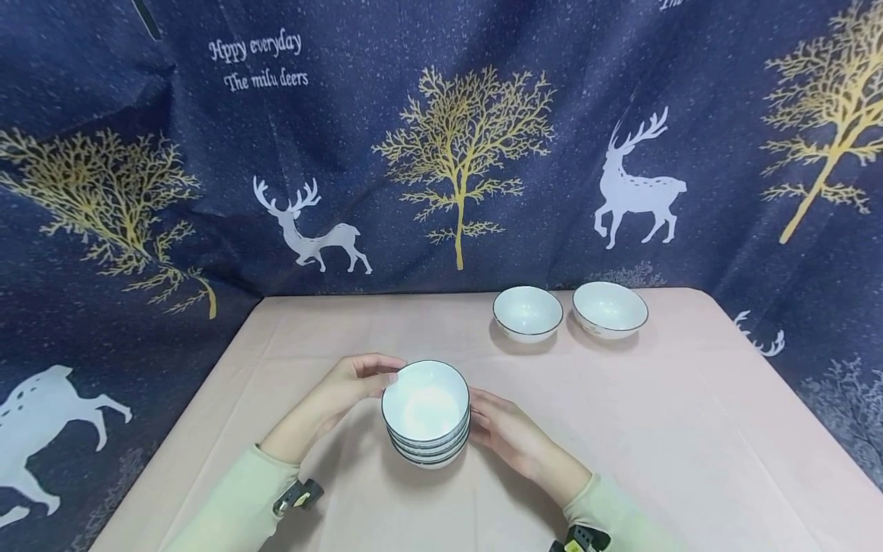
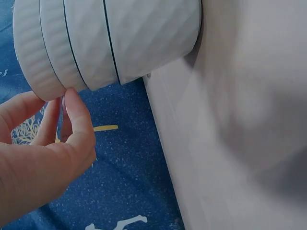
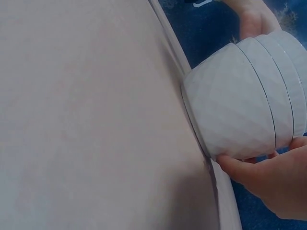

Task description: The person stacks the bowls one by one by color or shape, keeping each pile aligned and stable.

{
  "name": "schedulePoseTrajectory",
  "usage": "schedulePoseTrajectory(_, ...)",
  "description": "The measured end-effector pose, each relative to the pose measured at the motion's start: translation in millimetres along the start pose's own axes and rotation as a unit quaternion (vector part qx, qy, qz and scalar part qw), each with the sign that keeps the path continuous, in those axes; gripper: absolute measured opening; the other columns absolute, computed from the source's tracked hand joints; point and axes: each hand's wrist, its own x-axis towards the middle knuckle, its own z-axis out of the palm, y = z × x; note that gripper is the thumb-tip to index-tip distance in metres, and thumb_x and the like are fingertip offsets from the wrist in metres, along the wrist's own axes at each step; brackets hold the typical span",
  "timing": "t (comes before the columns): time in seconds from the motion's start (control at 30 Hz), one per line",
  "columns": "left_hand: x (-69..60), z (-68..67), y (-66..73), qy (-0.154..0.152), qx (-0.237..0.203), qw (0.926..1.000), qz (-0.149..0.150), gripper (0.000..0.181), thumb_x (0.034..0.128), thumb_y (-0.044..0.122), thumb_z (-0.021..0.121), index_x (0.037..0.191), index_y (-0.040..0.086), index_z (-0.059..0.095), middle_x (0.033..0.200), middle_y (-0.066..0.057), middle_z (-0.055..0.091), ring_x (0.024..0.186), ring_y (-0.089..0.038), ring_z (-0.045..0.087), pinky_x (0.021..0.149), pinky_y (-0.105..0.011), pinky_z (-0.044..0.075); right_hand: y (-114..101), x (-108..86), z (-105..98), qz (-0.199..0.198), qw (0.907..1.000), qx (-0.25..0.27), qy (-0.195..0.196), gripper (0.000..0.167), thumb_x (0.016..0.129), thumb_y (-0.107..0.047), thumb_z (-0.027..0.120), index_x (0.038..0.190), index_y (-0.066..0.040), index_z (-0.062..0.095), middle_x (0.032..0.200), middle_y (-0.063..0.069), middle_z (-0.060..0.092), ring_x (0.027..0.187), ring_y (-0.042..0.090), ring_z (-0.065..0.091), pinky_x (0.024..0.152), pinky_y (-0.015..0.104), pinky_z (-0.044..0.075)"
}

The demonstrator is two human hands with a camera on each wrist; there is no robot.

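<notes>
A stack of several white bowls (image 1: pixel 425 402) with dark rims stands at the middle of the table, its base appearing to rest on the cloth. From the left, my left hand (image 1: pixel 359 383) holds the stack near the upper rims; its fingertips touch the upper bowls (image 2: pixel 38 52) in the left wrist view. On the other side, my right hand (image 1: pixel 507 433) holds the stack lower down. In the right wrist view a right-hand digit lies near the base of the lowest bowl (image 3: pixel 225 105), whose outside is faceted; other fingertips are partly hidden behind it.
Two more white bowls stand side by side at the back right: one bowl (image 1: pixel 527 313) nearer the middle, another bowl (image 1: pixel 610 308) to its right. A pale pink cloth covers the table (image 1: pixel 690 429). Behind hangs a dark blue curtain (image 1: pixel 428 46) with deer and trees.
</notes>
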Motion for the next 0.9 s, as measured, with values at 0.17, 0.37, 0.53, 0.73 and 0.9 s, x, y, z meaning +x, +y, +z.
schedulePoseTrajectory(0.17, -3.1, 4.8, -2.3, 0.019, -0.018, 0.9997, -0.001, 0.034, 0.0919, 0.014, 0.063, 0.121, -0.003, 0.062, 0.121, -0.013, 0.063, 0.101, -0.017, 0.062, 0.091, -0.033, 0.054, 0.2, -1.7, 1.5, 0.0, 1.0, -0.008, 0.002, 0.062, 0.1, -0.03, 0.049, 0.145, 0.007, 0.03, 0.149, 0.023, 0.033, 0.138, 0.037, 0.032, 0.111, 0.045, 0.038)
schedulePoseTrajectory(0.37, -6.9, 12.4, -2.4, 0.04, -0.057, 0.9976, 0.005, 0.036, 0.0945, 0.01, 0.057, 0.125, -0.009, 0.056, 0.123, -0.014, 0.06, 0.103, -0.014, 0.059, 0.093, -0.036, 0.053, 1.2, -0.7, 0.7, -0.023, 0.999, -0.038, 0.002, 0.058, 0.1, -0.028, 0.049, 0.143, 0.008, 0.034, 0.148, 0.023, 0.037, 0.136, 0.038, 0.035, 0.109, 0.045, 0.041)
schedulePoseTrajectory(0.53, -11.2, 19.7, 2.2, 0.06, -0.092, 0.994, 0.001, 0.038, 0.0956, 0.01, 0.053, 0.128, -0.009, 0.053, 0.129, -0.018, 0.057, 0.109, -0.016, 0.056, 0.101, -0.038, 0.046, 0.7, -0.2, -3.3, -0.043, 0.9976, -0.054, -0.011, 0.057, 0.1, -0.023, 0.049, 0.142, 0.012, 0.032, 0.144, 0.027, 0.04, 0.132, 0.038, 0.041, 0.107, 0.043, 0.044)
schedulePoseTrajectory(0.73, -13.9, 27.5, 8.5, 0.089, -0.128, 0.9878, 0.003, 0.036, 0.0966, 0.006, 0.049, 0.13, -0.008, 0.051, 0.132, -0.018, 0.054, 0.117, -0.019, 0.052, 0.106, -0.038, 0.039, -5.6, -2.0, -6.8, -0.049, 0.9968, -0.056, -0.031, 0.054, 0.099, -0.015, 0.049, 0.14, 0.016, 0.031, 0.137, 0.029, 0.046, 0.124, 0.034, 0.051, 0.105, 0.043, 0.046)
schedulePoseTrajectory(0.9, -15.8, 33.9, 13.3, 0.114, -0.16, 0.9805, 0.017, 0.035, 0.0952, 0.002, 0.046, 0.128, -0.009, 0.051, 0.128, -0.02, 0.054, 0.122, -0.026, 0.048, 0.11, -0.04, 0.034, -9.9, -4.0, -11.9, -0.056, 0.9946, -0.07, -0.052, 0.054, 0.098, -0.01, 0.049, 0.14, 0.017, 0.03, 0.139, 0.031, 0.043, 0.121, 0.033, 0.054, 0.105, 0.042, 0.045)
